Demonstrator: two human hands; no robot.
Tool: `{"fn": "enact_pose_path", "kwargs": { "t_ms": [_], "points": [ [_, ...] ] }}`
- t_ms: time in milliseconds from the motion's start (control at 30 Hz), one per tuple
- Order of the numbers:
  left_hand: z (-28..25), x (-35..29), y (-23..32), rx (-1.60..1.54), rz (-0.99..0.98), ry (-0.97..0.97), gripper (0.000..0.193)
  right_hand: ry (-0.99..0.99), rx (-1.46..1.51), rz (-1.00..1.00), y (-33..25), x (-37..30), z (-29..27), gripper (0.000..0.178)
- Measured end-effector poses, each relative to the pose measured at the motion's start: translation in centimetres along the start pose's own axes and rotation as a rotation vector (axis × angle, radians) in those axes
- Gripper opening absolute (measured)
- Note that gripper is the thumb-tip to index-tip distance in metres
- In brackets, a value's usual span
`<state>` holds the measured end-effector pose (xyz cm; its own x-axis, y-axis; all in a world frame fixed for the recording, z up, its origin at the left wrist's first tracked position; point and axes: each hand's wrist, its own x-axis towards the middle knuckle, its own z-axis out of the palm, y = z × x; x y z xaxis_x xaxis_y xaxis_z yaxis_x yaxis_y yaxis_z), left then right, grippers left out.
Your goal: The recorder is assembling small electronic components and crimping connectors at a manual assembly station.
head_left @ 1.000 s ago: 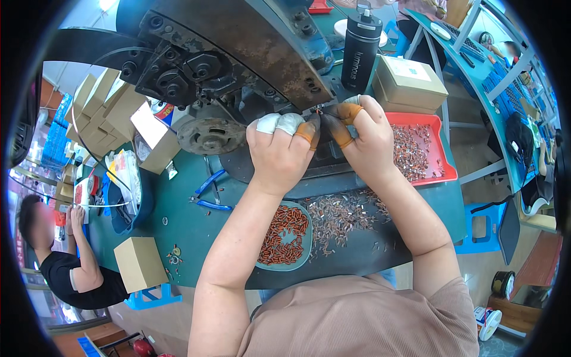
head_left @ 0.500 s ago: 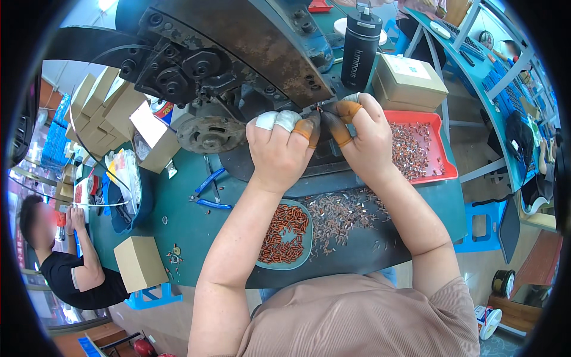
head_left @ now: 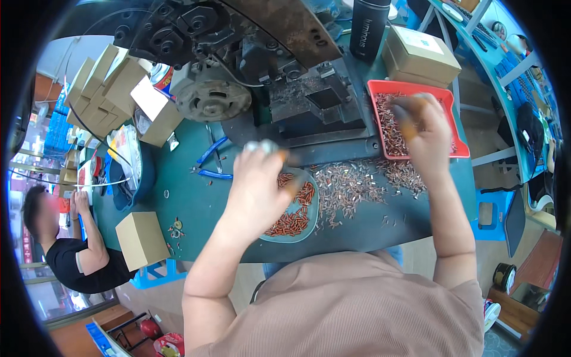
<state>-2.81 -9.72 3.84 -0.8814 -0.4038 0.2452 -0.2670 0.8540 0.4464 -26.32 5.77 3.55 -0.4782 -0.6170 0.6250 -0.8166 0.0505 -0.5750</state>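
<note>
My left hand (head_left: 253, 190), with white and orange coverings on its fingers, hovers over the left rim of a grey-green bowl (head_left: 315, 205) of small copper-red cylindrical pieces (head_left: 291, 224). Motion blurs its fingertips, so any piece in them cannot be made out. My right hand (head_left: 429, 134) is above a red tray (head_left: 461, 147) of small metal-and-copper pieces (head_left: 389, 128). Its orange-covered, dark-tipped fingers are bent and smeared too. Ahead of both hands stands a dark, worn metal press machine (head_left: 315, 98) with a round slotted wheel (head_left: 214, 101).
Loose small pieces (head_left: 348, 193) lie on the green table between bowl and tray. Blue-handled pliers (head_left: 213, 163) rest left of the machine. A black bottle (head_left: 369, 30) and a cardboard box (head_left: 421, 56) stand behind the tray. At far left a co-worker (head_left: 77, 256) sits.
Both hands have come away from the machine, where they were together. The left moved back toward the bowl, the right moved right over the red tray. The view has shifted slightly.
</note>
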Motion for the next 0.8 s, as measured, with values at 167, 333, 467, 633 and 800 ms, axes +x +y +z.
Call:
{"fn": "enact_pose_path", "kwargs": {
  "t_ms": [167,333,467,633,800],
  "points": [
    [3.7,-3.7,-0.7,0.13,-0.09,0.059,0.026,-0.073,-0.009,0.167,0.2,-3.8,-1.4,0.017],
    [4.2,-4.8,-1.4,0.174,-0.036,0.161,0.019,-0.251,0.07,0.109,-2.6,-6.2,-0.2,0.02],
    [3.1,-5.6,-0.9,-0.008,-0.066,0.266,0.018,-0.353,0.238,0.163,-4.6,-6.8,1.3,0.017],
    [2.5,-6.3,-0.5,-0.171,-0.031,0.376,0.019,-0.631,0.594,0.494,-7.4,-6.4,3.8,0.015],
    [1.9,-6.8,-0.6,-0.195,-0.005,0.404,0.019,-0.784,0.746,0.658,-8.5,-6.0,5.8,0.025]
  ]
}}
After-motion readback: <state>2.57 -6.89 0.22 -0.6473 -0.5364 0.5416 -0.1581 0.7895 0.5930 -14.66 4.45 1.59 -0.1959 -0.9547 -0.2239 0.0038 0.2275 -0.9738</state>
